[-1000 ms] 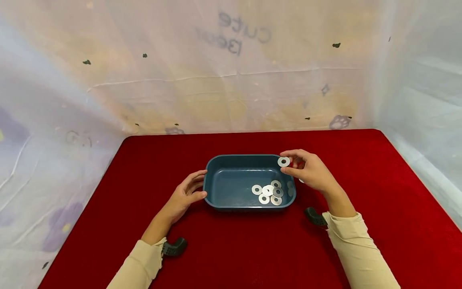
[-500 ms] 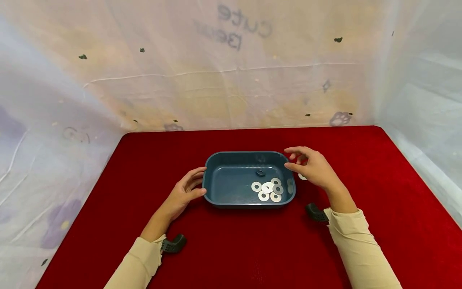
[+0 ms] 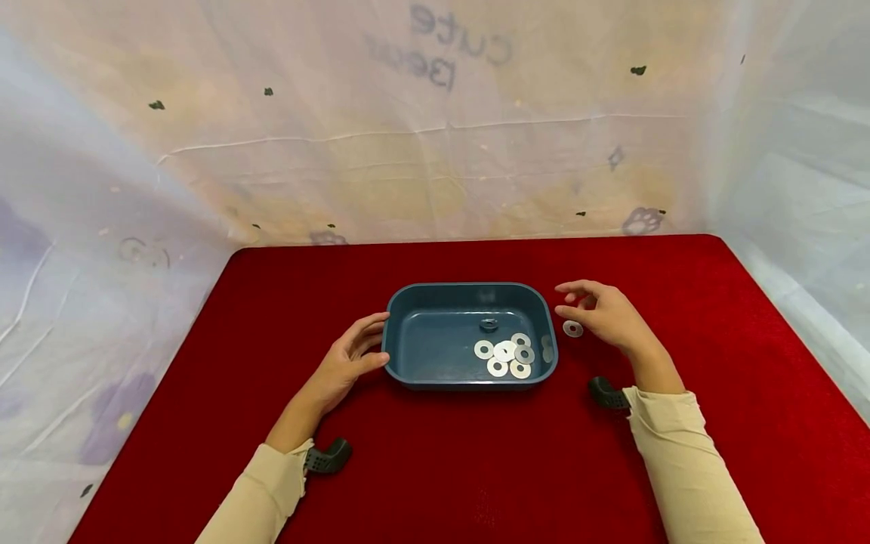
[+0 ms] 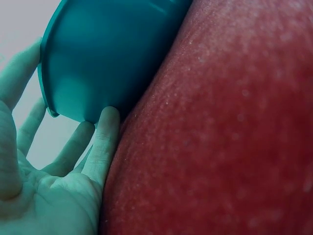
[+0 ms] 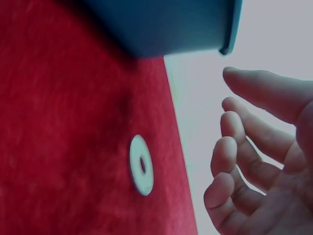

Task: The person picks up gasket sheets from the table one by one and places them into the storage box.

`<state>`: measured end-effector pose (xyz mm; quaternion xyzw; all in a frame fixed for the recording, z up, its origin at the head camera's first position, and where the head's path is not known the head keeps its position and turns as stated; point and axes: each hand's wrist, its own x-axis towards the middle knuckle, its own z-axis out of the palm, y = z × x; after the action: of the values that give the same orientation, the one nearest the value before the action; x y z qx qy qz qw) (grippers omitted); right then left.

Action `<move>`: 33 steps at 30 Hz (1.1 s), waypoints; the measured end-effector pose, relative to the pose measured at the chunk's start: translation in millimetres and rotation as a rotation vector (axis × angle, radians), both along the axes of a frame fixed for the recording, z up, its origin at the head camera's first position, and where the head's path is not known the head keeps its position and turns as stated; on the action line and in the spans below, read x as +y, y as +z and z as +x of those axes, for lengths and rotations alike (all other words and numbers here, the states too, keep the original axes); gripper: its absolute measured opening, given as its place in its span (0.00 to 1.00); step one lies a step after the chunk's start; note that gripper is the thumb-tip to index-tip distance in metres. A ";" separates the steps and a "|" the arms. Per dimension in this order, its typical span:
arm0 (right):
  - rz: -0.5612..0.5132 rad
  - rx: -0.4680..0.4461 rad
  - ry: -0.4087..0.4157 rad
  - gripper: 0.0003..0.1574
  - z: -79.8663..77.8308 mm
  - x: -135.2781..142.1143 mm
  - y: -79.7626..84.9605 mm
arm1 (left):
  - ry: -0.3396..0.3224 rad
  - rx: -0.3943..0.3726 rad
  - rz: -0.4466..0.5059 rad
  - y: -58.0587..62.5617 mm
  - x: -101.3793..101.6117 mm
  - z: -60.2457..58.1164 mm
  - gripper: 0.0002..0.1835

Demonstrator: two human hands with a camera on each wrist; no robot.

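Observation:
My left hand (image 3: 343, 366) rests at the left end of a blue rectangular tub (image 3: 435, 385), thumb at the near part of the rim. In the left wrist view its straight fingers touch the tub's outer wall (image 4: 98, 63). Several flat metal washers (image 3: 504, 351) lie bunched on the tub floor at the right, some overlapping. One darker-looking washer (image 3: 488, 325) lies apart, behind them. Just right of the tub, my right hand (image 3: 605, 313) hovers with thumb and fingers apart, holding nothing. Below its thumb, a single washer (image 3: 573, 329) lies on the red cloth, also plain in the right wrist view.
A red cloth (image 3: 462, 468) covers the table under the tub. Pale printed fabric (image 3: 408, 174) hangs behind and along both sides. A dark wrist device (image 3: 329, 457) sits on the left wrist, and a similar dark device (image 3: 607, 394) on the right.
The right hand let go of a washer, which dropped into the tub and now lies behind the others. That hand then moved right, over the washer outside. The left hand stayed put.

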<state>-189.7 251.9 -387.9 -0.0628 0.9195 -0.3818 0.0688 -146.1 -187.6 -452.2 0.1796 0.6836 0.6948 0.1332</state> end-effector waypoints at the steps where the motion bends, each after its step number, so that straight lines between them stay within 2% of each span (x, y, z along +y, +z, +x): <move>1: 0.005 -0.006 0.002 0.30 -0.2 1.5 -1.5 | -0.001 0.001 0.001 -0.4 -0.1 -0.2 0.35; 16: 0.120 -0.021 0.065 0.26 -6.9 19.6 -22.3 | 0.002 -0.001 -0.007 -2.1 -1.1 -1.6 0.35; 25: 0.172 0.006 0.138 0.24 -6.1 26.1 -20.9 | -0.004 -0.003 0.001 -2.5 -1.5 -1.9 0.35; 33: 0.196 -0.021 0.137 0.21 -5.4 31.0 -18.7 | 0.001 -0.024 -0.003 0.1 -1.4 -1.7 0.35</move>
<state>-195.1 282.8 -406.6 -0.1146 0.9452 -0.2852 0.1100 -147.8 -188.9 -452.1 0.1705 0.6832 0.6958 0.1413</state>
